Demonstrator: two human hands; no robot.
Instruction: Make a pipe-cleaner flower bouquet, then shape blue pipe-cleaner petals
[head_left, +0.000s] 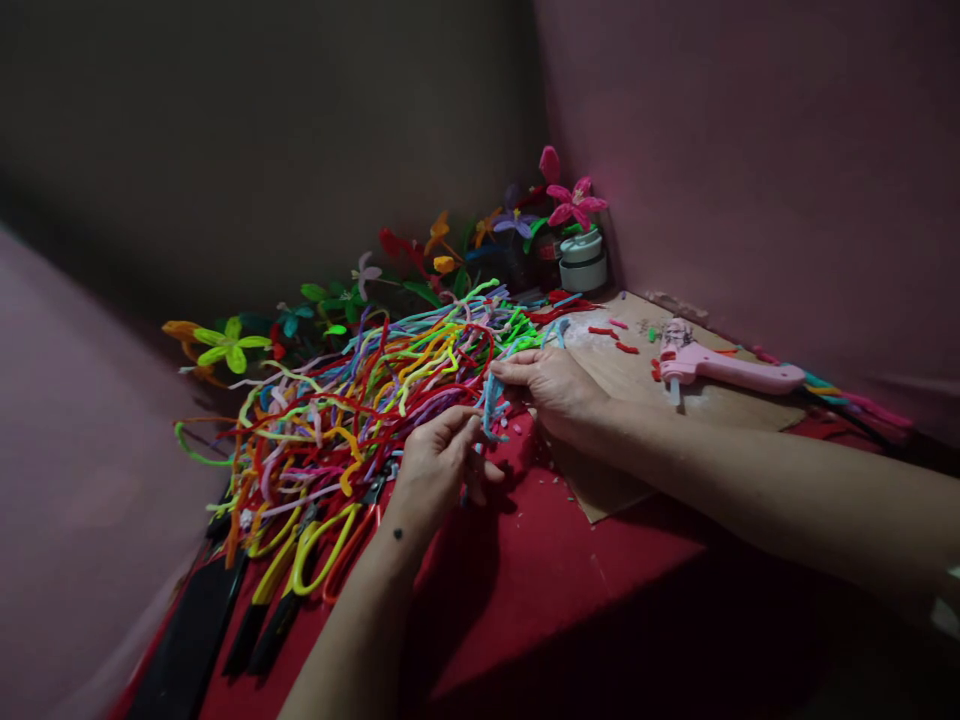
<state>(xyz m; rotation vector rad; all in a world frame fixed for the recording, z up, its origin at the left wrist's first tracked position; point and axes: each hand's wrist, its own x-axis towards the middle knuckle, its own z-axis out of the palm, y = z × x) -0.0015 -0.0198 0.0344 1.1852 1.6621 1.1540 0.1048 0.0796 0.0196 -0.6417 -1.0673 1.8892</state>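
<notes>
A big tangle of coloured pipe cleaners (360, 400) lies on the red surface (540, 570). My left hand (439, 465) is closed at the pile's near right edge, pinching a light blue pipe cleaner (491, 410). My right hand (547, 385) rests beside it, fingers curled on the upper end of the same blue piece. The blue piece stands bent between the two hands.
A pink glue gun (720, 368) lies on a cardboard sheet (637, 370) to the right. Finished pipe-cleaner flowers (574, 202) and a small white pot (583, 262) stand in the back corner. Scissors with yellow and orange handles (315, 550) lie at the pile's near edge. Walls close in.
</notes>
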